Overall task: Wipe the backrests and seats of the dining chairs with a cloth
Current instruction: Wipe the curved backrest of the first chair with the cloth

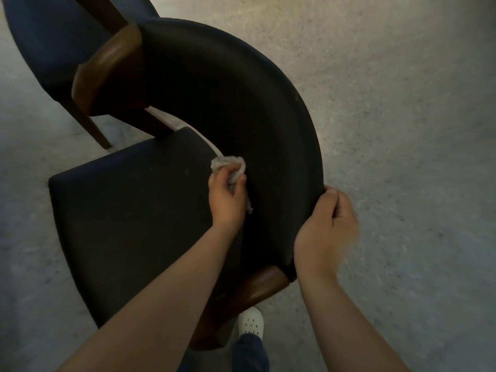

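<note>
The left hand (pixel 227 196) gripped the cloth (pixel 229 166) against the backrest (pixel 241 103). The right hand (pixel 326 226) clutched its rim. Seat (pixel 128 210) likely came next.

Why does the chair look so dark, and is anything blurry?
Head view: dim light leaves the black chair nearly featureless, the floor beside it brighter; the right hand is smeared at its outer edge; the cloth in the left hand looks sharp.
</note>
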The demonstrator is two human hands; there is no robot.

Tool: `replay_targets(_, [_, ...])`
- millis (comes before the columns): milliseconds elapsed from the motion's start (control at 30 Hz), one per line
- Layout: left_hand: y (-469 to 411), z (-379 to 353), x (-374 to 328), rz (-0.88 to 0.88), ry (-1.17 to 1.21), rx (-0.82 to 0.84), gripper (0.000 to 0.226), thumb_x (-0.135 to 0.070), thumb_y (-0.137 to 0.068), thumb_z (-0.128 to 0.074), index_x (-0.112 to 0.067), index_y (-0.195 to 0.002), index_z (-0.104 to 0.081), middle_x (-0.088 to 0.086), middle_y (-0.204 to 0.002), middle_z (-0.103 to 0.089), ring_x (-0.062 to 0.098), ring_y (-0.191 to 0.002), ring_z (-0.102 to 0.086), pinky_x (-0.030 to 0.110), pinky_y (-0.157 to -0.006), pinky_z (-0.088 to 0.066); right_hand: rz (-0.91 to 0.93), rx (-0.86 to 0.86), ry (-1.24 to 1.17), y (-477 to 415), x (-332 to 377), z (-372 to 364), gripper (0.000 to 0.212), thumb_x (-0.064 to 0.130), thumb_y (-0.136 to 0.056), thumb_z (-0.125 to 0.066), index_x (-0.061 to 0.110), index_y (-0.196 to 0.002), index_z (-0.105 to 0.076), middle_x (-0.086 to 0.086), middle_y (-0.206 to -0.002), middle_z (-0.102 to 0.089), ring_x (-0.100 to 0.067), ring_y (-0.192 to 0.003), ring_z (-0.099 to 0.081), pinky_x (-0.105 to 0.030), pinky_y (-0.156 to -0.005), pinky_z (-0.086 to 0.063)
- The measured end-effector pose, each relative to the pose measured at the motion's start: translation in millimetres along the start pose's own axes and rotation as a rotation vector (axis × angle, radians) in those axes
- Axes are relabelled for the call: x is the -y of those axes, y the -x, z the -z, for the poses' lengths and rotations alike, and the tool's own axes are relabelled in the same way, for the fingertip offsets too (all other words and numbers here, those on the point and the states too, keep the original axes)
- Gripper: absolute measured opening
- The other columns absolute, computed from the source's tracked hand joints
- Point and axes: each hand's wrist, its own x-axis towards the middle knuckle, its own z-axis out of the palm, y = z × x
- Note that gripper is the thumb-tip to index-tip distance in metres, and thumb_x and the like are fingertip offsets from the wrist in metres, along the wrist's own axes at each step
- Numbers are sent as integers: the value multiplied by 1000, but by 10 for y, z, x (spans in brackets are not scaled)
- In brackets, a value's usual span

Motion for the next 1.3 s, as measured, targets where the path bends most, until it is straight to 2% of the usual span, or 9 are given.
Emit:
replay_targets(100, [-54, 22, 134, 73, -44, -35, 32, -20, -94, -59, -45, -113, -55, -10, -132, -48, -8, -100, -52, 7, -65, -42, 5, -1, 4, 5, 13, 5, 32, 24, -100, -41, 17, -83, -67, 19, -55, -52, 1, -50, -47, -10, -43, -34])
replay_targets(233, [-50, 91, 308, 195, -125, 29, 35, -17, -95, -58, -28, -128, -58, -2, -132, -56, 8, -111, -54, 19, -85, -45, 10, -6, 21, 1, 16, 5, 33, 24, -100, -41, 20, -78, -65, 18, -55, -51, 0, -50, -46, -12, -44, -35])
replay_targets(333, [13, 222, 342, 278, -79, 3, 33, -17, -94, -58, -27, -126, -58, -4, -128, -57, 6, -104, -53, 22, -84, -44, 15, -7, 37, -1, 12, 2, 32, 25, -100, -40, 20, -80, -66, 20, -55, -51, 0, -50, -47, -12, -44, -35])
replay_targets(433, [4, 366, 164, 168, -58, -38, 34, -20, -96, -56, -30, -129, -55, -10, -126, -50, 1, -100, -54, 14, -75, -42, 21, 1, 39, -8, 16, 6, 33, 24, -100, -40, 19, -79, -65, 19, -54, -50, 0, -48, -44, -12, -44, -33])
replay_targets(600, [35, 442, -436, -91, -45, 85, 35, -30, -100, -46, -39, -133, -51, -15, -126, -44, -6, -108, -49, 16, -88, -41, -3, 78, 59, -19, 67, 58, 38, 26, -100, -41, 22, -65, -53, 11, -51, -44, -3, -47, -38, -17, -43, -29])
replay_targets(767, [100, 433, -838, -257, -83, 171, 45, -17, -98, -52, -32, -139, -46, -13, -133, -40, -13, -114, -44, 2, -89, -40, -78, 136, 157, -358, 309, -6, 32, 36, -102, -34, 31, -79, -57, 15, -75, -57, -1, -68, -53, -20, -60, -40])
replay_targets(967, [39, 309, -1216, -309, -63, 96, 45, -17, -90, -66, -26, -133, -55, -14, -125, -54, -20, -104, -49, -3, -86, -36, 13, 65, 283, -403, 265, -172, 55, 38, -105, -28, 6, -96, -70, -3, -85, -67, -16, -70, -56, -24, -57, -33])
replay_targets(1167, [80, 60, -1488, -479, -164, 165, 35, -25, -95, -60, -23, -130, -59, -10, -126, -50, -4, -113, -49, 5, -96, -37, 82, 51, 305, -408, 254, -168, 47, 34, -104, -31, 14, -74, -61, 5, -62, -55, -8, -52, -46, -21, -47, -25])
replay_targets(1300, [139, -55, -1524, -413, -24, 140, 28, -28, -103, -43, -15, -112, -67, -10, -98, -57, -2, -88, -55, 15, -77, -43, 90, 37, 299, -414, 252, -171, 47, 28, -104, -35, 16, -62, -52, 9, -52, -46, -4, -44, -40, -17, -41, -23])
